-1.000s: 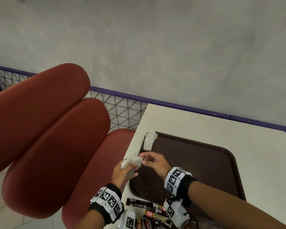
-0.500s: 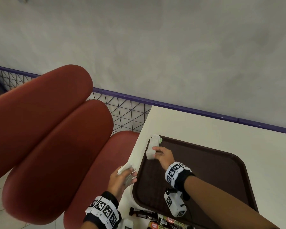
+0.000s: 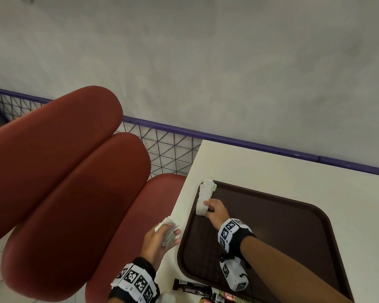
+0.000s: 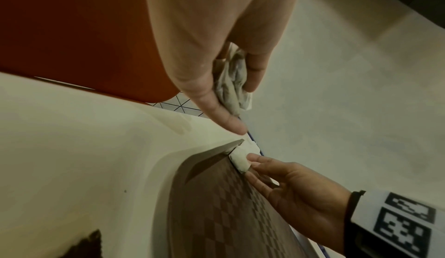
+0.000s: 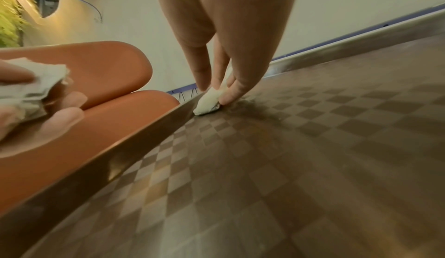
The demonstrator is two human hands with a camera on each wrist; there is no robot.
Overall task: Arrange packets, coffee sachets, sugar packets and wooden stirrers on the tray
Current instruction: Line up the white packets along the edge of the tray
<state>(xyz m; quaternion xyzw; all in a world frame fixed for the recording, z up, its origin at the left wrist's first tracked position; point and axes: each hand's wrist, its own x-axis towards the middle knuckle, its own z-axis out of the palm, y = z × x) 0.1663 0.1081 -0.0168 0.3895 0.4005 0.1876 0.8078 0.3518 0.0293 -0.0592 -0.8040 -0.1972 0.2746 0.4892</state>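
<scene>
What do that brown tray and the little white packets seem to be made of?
The tray looks like moulded hard plastic: dark brown, raised rounded rim, a faint checkered texture with a dull sheen in the right wrist view. The white packets look like matte paper; the ones in the left hand are creased and crumpled. Neither is certain from looks alone.

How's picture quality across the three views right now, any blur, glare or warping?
Head view: sharp, evenly lit, wide-angle bend in the purple rail. Left wrist: dim, soft, left hand looms oversized. Right wrist: glare streak on the tray rim, blurred top-left corner, checker pattern stretched.
</scene>
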